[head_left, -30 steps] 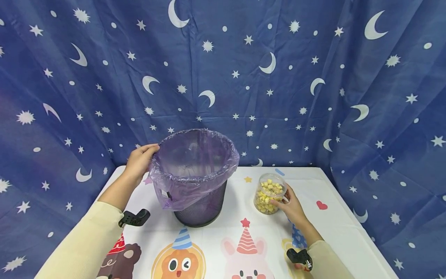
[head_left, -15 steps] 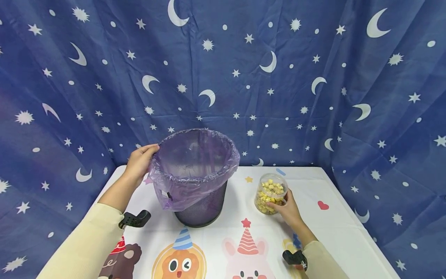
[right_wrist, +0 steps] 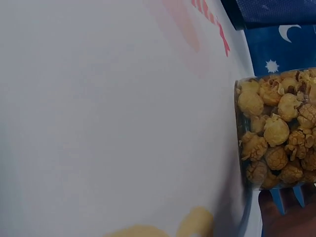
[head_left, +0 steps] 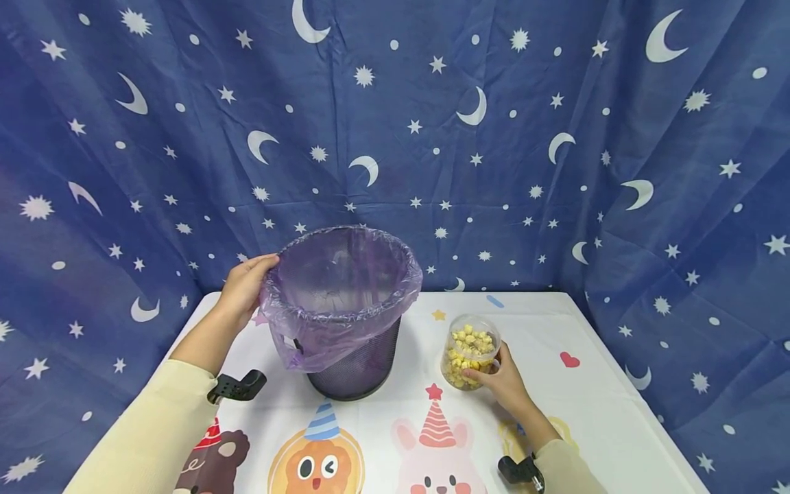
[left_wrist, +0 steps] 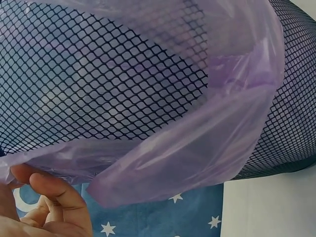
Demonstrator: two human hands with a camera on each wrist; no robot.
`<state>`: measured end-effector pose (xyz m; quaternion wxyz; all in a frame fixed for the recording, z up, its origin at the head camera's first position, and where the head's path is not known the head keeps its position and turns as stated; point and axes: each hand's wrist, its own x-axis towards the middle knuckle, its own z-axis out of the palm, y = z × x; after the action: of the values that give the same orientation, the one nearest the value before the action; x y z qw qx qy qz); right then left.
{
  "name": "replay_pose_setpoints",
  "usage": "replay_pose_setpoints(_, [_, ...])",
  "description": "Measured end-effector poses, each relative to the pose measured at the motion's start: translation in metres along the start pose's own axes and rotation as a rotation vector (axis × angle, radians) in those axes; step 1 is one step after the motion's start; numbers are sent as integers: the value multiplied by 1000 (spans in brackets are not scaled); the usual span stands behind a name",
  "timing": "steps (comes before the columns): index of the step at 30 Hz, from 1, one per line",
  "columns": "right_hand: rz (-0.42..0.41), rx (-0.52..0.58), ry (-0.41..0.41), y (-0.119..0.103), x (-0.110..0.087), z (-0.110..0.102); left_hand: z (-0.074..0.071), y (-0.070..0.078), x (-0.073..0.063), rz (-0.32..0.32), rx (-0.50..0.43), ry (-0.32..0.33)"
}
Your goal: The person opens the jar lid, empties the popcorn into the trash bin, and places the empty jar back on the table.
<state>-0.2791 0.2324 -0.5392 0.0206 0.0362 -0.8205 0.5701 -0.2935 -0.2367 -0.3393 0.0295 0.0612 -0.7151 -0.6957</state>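
Observation:
A black mesh wastebasket (head_left: pixel 356 370), lined with a translucent purple trash bag (head_left: pixel 336 339), stands on the left half of the table. My left hand (head_left: pixel 245 285) pinches the bag at the basket's left rim; in the left wrist view, thumb and fingertips (left_wrist: pixel 52 187) hold the bag's edge. To the right of the basket, a clear plastic jar (head_left: pixel 453 346) with a handle is filled with yellow popcorn (head_left: pixel 472 339). My right hand (head_left: pixel 503 381) grips the jar at its handle side. The right wrist view shows popcorn pressed against the jar's wall, with fingers just below.
The white tablecloth (head_left: pixel 407 384) carries printed cartoon animals in party hats, a red heart and small stars. Behind and at both sides hangs a blue curtain (head_left: pixel 395 185) with moons and stars. A black wrist camera (head_left: pixel 237 386) sits on the left forearm.
My right hand has drawn the popcorn jar a little nearer and to the left, with a slight tilt. The left hand stays on the bag's rim, and the head view has shifted slightly.

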Motion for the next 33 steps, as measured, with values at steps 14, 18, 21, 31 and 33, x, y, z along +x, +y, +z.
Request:
replay_pose_setpoints(14, [5, 24, -62, -3, -28, 6, -1, -1, 1, 2, -8, -7])
replay_pose_setpoints(18, [-4, -5, -75, -6, -33, 8, -1, -1, 2, 8, -12, -13])
replay_pose_setpoints(21, [-9, -5, -83, -6, -34, 10, -1, -1, 3, 10, -1, -3])
replay_pose_setpoints(31, [-20, 29, -79, -7, -31, 22, -1, -1, 5, 12, 15, 29])
replay_pose_setpoints(33, [-15, 24, -79, -7, -30, 23, -1, -1, 5, 9, 23, 22])
